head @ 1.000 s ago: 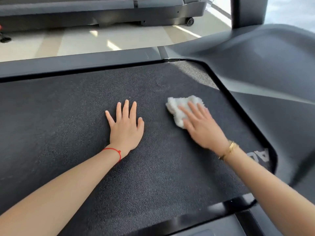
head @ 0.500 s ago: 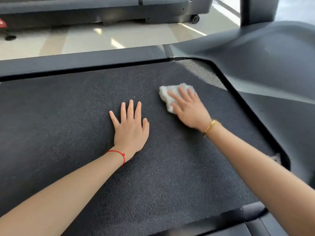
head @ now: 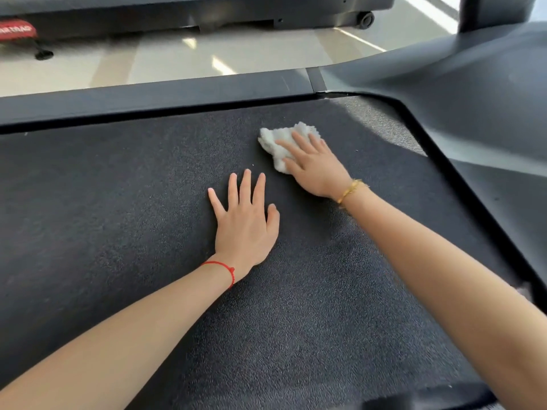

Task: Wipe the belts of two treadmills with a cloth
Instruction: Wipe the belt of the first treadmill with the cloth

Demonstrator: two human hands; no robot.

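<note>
On the dark textured treadmill belt (head: pixel 148 202), the left hand (head: pixel 245 229) lies flat with fingers straight and spread, holding nothing. Just beyond it, the right hand (head: pixel 316 167) presses a white fluffy cloth (head: pixel 279 143) against the belt with straight fingers. Across the floor stands what seems a second treadmill (head: pixel 207 10).

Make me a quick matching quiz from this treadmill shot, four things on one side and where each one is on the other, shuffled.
Things:
1. white cloth
2. left hand
3. red string bracelet
4. gold bracelet

Places:
A. on the right wrist
B. flat on the bare belt
C. under the right hand's fingers
D. on the left wrist

Pairs: 1-C, 2-B, 3-D, 4-A
</note>
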